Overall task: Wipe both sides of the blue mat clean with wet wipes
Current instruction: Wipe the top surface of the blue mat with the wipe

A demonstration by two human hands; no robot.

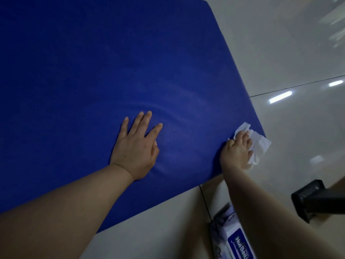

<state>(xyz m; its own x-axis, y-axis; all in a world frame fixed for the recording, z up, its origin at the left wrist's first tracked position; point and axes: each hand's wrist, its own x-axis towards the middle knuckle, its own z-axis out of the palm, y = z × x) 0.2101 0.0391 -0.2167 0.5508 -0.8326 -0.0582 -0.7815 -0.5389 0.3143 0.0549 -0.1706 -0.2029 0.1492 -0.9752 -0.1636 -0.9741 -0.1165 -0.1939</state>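
Observation:
The blue mat point(93, 71) lies flat on the tiled floor and fills most of the view. My left hand point(137, 146) presses flat on it near its front edge, fingers straight and spread. My right hand point(238, 151) holds a crumpled white wet wipe point(258, 144) at the mat's near right corner, fingers curled over it, with the wipe spilling past the edge onto the floor. Faint damp streaks curve across the mat between my hands.
A pack of wet wipes point(235, 238) lies on the pale glossy floor tiles point(298, 128) under my right forearm. A black object point(313, 199) juts in from the right edge. Bare floor lies to the right of the mat.

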